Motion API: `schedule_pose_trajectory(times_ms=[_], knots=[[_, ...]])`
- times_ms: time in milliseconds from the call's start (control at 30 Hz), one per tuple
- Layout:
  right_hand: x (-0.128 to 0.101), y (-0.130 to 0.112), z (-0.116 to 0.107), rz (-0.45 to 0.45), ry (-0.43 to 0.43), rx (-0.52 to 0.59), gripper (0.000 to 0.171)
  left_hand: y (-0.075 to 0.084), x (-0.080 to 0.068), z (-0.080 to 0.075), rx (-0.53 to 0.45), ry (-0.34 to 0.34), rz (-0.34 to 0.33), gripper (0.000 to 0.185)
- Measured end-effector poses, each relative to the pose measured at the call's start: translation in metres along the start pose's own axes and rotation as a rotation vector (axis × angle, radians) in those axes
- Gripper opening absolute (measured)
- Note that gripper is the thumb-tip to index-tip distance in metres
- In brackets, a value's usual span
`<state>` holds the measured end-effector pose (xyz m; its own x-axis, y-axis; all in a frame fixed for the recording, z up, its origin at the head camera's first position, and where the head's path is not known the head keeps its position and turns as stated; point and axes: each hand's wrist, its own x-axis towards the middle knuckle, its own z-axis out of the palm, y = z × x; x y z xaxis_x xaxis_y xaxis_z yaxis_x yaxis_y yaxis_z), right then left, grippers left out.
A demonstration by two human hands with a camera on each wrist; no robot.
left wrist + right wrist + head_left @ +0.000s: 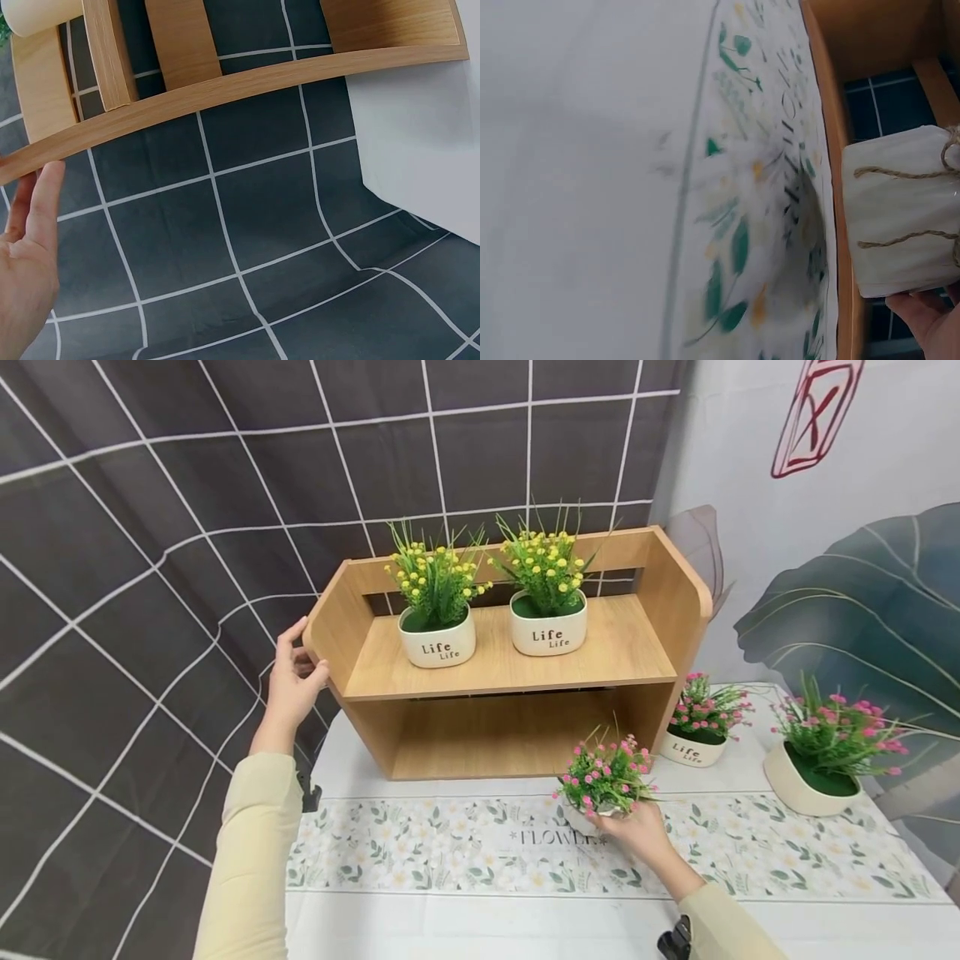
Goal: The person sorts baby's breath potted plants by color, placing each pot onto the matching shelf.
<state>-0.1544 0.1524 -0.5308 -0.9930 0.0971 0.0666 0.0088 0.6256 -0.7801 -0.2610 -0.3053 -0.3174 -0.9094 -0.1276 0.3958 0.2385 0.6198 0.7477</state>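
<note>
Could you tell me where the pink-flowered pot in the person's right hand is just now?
In the head view, the pink-flowered pot sits in the right hand just before the wooden shelf, over the floral runner.

The pink-flower pot (603, 785) is small and white, wound with twine, upright, just in front of the shelf's (517, 672) lower opening above the floral cloth. The wooden shelf stands on the table, two tiers, open-fronted.
</note>
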Motion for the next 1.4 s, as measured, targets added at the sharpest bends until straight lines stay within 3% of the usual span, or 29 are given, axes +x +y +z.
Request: schedule_pose_trajectory(times_ms=[67,200,300,467,667,833,1167,1267,1400], knots=[[0.007,-0.004,0.005,0.003,-0.007,0.019,0.063,0.000,0.000,0.000,0.000,-0.001,0.000,0.070],[0.021,-0.012,0.014,-0.099,-0.004,0.045,0.080,-0.001,0.001,0.001,0.001,-0.001,0.003,0.070],[0.031,-0.019,0.020,-0.151,-0.004,0.083,0.084,-0.002,0.002,0.001,-0.003,0.007,0.004,0.069],[0.043,-0.028,0.029,-0.068,-0.045,0.142,0.067,-0.002,0.002,0.001,-0.004,0.015,0.005,0.069],[0.055,-0.031,0.037,-0.063,-0.063,0.163,0.073,-0.002,0.002,0.002,0.002,0.020,0.000,0.069],[0.063,-0.030,0.045,0.020,-0.084,0.252,0.074,-0.001,0.002,0.002,-0.005,0.036,-0.006,0.068],[0.074,-0.021,0.055,0.020,-0.047,0.287,0.071,0.000,0.002,0.005,-0.020,0.045,-0.013,0.068],[0.076,-0.020,0.056,0.037,-0.073,0.265,0.055,-0.001,0.002,0.005,-0.016,0.046,-0.021,0.068],[0.081,-0.020,0.059,0.014,-0.108,0.279,0.056,-0.001,0.001,0.003,-0.012,0.049,-0.015,0.069]])
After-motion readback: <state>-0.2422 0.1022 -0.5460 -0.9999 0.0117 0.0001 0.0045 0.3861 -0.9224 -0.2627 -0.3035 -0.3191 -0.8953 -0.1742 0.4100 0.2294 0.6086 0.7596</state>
